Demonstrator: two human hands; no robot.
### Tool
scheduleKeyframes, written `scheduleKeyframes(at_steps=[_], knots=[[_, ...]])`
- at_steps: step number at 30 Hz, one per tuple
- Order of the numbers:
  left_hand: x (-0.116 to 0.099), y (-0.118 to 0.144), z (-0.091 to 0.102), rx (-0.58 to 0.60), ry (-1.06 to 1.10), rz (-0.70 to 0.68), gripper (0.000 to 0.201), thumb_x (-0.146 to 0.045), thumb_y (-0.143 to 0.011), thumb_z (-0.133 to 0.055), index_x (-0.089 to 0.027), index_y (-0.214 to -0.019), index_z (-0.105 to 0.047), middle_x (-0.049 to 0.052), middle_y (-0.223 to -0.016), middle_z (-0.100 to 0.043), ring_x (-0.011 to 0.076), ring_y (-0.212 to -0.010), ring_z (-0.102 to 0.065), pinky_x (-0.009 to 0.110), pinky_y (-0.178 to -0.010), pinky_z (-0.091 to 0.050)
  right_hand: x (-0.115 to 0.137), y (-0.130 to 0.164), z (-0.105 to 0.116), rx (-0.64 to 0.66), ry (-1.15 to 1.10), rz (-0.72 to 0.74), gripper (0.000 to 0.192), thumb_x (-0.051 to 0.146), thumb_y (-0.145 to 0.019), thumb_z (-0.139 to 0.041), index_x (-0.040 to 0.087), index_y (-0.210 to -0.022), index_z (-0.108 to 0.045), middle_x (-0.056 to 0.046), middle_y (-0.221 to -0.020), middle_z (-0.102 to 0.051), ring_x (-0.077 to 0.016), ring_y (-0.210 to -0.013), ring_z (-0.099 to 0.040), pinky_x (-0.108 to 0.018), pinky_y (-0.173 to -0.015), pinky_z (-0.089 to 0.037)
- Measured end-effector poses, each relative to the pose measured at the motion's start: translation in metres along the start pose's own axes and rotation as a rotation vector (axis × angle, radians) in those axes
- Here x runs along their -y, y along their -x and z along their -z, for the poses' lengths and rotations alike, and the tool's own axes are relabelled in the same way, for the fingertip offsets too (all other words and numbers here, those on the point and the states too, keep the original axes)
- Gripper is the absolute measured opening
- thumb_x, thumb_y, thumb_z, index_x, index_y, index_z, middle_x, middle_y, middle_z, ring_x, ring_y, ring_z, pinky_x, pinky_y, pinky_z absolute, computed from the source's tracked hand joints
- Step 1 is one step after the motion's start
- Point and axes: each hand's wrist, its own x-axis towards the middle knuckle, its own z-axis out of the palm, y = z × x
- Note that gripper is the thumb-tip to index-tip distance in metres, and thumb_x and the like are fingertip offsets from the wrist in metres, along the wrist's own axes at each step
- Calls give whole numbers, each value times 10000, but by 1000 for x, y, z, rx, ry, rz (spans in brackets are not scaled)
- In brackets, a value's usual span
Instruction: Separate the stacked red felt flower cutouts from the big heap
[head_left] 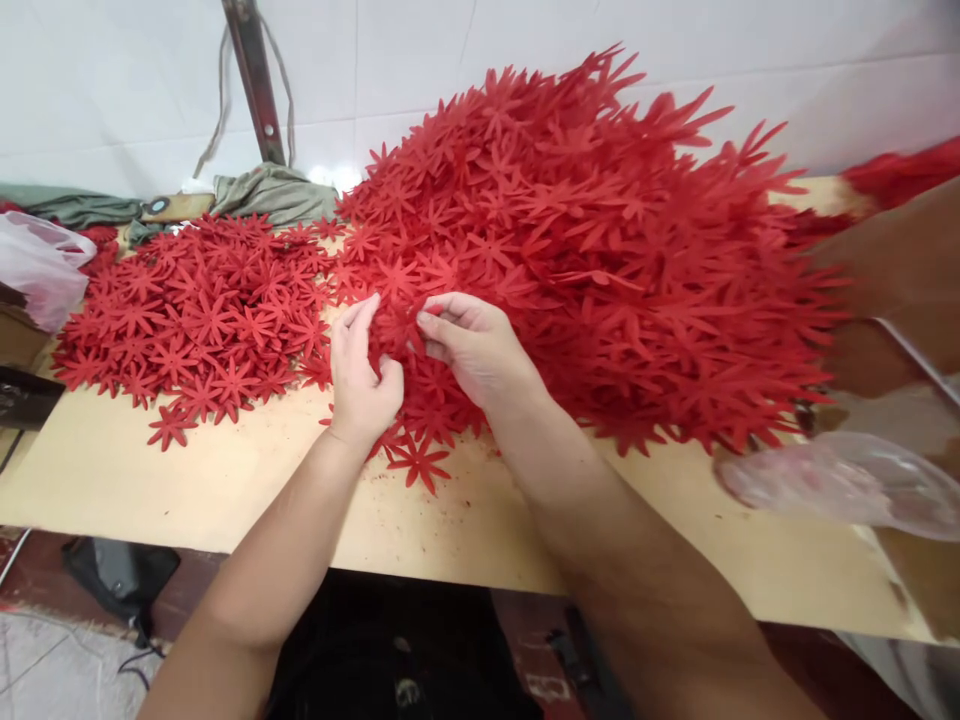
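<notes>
My left hand (361, 375) is at the near edge of the red pile, fingers raised and thumb apart, with nothing visible gripped in it. Close by on its right, my right hand (474, 345) pinches a red fabric flower (431, 312) between thumb and fingertips; the fingers partly cover it. Behind both hands rises a large heap of red star-shaped flower cutouts (570, 220), with long narrow petals. A lower pile of similar flowers (202, 310) lies to the left. One loose flower (420, 462) rests on the table just below my hands.
The pale wooden table (225, 490) stands against a white tiled wall (135, 90). Clear plastic bags lie at the right (847, 485) and far left (45, 260). A grey-green cloth (274, 192) sits behind the left pile, near an upright metal bar (259, 90). A cardboard box (900, 270) stands at right.
</notes>
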Motion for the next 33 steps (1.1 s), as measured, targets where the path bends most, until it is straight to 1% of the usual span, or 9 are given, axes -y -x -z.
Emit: scheduleKeyframes(at_steps=[3,7,12,16,21,24,28,30,33], knots=[[0,-2,0,2,134,145,387,-136,-757,-510,-225,-1128,-573,76,-1140,-564,185,-1104,-513,348,-1008,-395,-7,-5,-2,111,30,36,289,291,-522,-756,204,-698,-545,57,-623,-549,-74,-555,-503,-241,-579,-470],[-1,-7,-1,-57,246,311,194,-181,-747,-591,-209,-928,-656,43,-974,-625,159,-956,-575,298,-930,-442,-14,-5,-3,234,20,46,365,355,-507,-776,203,-781,-588,22,-730,-622,-112,-680,-579,-303,-727,-504],[0,-8,-6,-89,391,497,137,-146,-718,-626,-199,-838,-665,9,-856,-652,125,-807,-596,252,-807,-474,-19,2,0,249,-7,65,411,329,-498,-796,201,-843,-613,4,-835,-654,-141,-819,-612,-327,-828,-500],[-4,-8,-7,-69,436,533,130,-146,-716,-640,-195,-834,-664,1,-838,-656,118,-798,-599,251,-806,-474,-24,3,4,177,70,86,361,262,-515,-773,195,-826,-603,17,-784,-645,-123,-744,-600,-315,-803,-496],[-5,-7,-4,-65,339,481,157,-196,-714,-671,-199,-871,-678,24,-905,-645,129,-845,-597,266,-856,-459,-29,-1,6,81,209,129,241,338,-601,-708,178,-704,-561,27,-646,-586,-93,-579,-519,-271,-624,-460],[-5,-7,-2,-53,294,444,182,-220,-715,-679,-208,-897,-682,30,-928,-637,132,-860,-592,269,-866,-455,-28,0,6,46,291,188,272,373,-647,-680,181,-615,-491,38,-593,-530,-73,-537,-462,-242,-562,-409],[-7,-6,-2,53,299,394,193,-254,-734,-666,-219,-922,-694,31,-960,-638,132,-870,-591,260,-861,-460,-23,4,4,15,394,252,281,340,-689,-654,185,-572,-450,45,-540,-473,-64,-511,-409,-224,-507,-355],[-9,-6,-2,100,340,414,187,-251,-732,-668,-218,-914,-700,27,-944,-648,132,-863,-600,262,-861,-463,-20,6,4,-11,425,266,309,356,-702,-651,186,-554,-440,47,-512,-449,-62,-497,-383,-222,-483,-328],[-12,-7,-3,131,442,496,185,-227,-708,-690,-216,-892,-701,19,-918,-672,135,-874,-616,271,-877,-465,-19,7,4,-28,405,224,401,472,-698,-653,189,-531,-423,53,-469,-410,-58,-462,-354,-220,-449,-308]])
